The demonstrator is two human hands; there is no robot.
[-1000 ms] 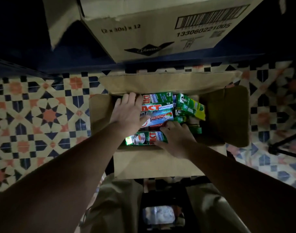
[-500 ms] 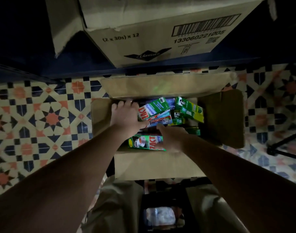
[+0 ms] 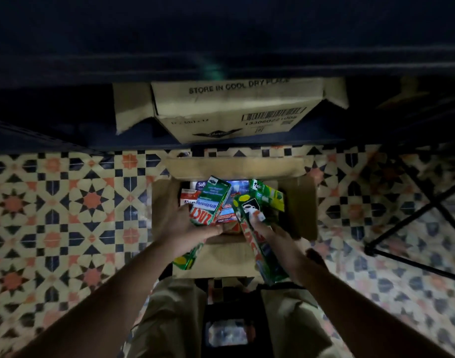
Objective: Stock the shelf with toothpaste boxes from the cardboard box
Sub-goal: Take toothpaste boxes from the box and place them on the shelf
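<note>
An open cardboard box [image 3: 302,200] sits on the tiled floor below me, with several toothpaste boxes [image 3: 230,214] inside. My left hand [image 3: 185,224] grips a green toothpaste box [image 3: 211,202] lifted above the pile, its near end poking out below my wrist. My right hand [image 3: 270,232] grips a second green toothpaste box [image 3: 252,215], tilted with its far end up. Both hands hover over the near half of the cardboard box. The dark shelf [image 3: 221,60] spans the top of the view.
A second cardboard carton [image 3: 234,109] with a barcode stands on the low shelf just beyond the open box. Black stand legs [image 3: 412,223] cross the floor at right. A dark bag [image 3: 229,329] lies between my knees.
Both hands have lifted a green toothpaste box each out of the pile and drawn them toward me. The camera has tilted up, showing more of the shelf.
</note>
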